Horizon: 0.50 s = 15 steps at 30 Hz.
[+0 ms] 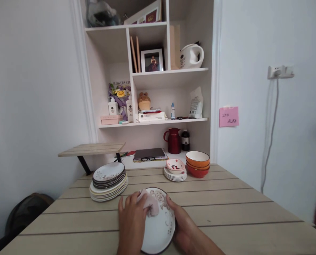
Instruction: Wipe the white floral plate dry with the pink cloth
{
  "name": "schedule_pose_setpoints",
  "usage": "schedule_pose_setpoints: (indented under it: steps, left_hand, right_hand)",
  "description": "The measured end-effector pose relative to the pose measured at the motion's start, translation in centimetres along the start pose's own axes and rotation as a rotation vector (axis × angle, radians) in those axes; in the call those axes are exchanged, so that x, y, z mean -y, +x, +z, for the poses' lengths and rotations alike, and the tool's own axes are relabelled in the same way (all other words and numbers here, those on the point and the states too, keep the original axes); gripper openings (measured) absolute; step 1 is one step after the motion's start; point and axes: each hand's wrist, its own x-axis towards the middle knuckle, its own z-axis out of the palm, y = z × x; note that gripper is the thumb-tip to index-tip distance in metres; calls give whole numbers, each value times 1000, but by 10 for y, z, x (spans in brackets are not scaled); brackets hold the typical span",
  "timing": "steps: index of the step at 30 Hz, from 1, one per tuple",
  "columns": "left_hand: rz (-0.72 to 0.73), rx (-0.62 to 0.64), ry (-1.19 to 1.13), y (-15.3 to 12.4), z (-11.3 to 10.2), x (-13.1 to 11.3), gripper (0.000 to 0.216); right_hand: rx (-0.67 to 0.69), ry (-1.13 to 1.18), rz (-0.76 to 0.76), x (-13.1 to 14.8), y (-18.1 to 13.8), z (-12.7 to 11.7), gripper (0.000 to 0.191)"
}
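A white plate (159, 232) with a dark rim and brown flower print is tilted up in front of me at the near side of the table. My right hand (183, 226) grips its right edge, thumb on the face and the other fingers hidden behind. Against the upper left of the plate's face, my left hand (133, 214) presses a pale pink cloth (151, 205), its fingers bunched round it. Farther back on the left stands a stack of plates (108, 173), dark-rimmed ones on top of yellow-and-white-rimmed ones.
Behind the plate, small white dishes (175, 176) carry a pink patterned bowl (175, 165). Beside them are stacked orange and red bowls (197, 164). A raised wooden shelf (91, 149) stands at the back left. A red jug (174, 141) stands in the wall unit.
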Motion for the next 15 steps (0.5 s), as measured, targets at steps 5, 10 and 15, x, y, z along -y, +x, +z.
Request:
schedule_pose_setpoints:
  steps: [5, 10, 15]
  left_hand:
    - [3, 5, 55, -5, -2, 8, 39]
    - [228, 24, -41, -7, 10, -3, 45]
    - [380, 40, -100, -9, 14, -16, 53]
  right_hand:
    - [-51, 56, -56, 14, -2, -3, 45]
    - [-11, 62, -94, 18, -2, -8, 44]
    - [21, -33, -43, 0, 0, -6, 41]
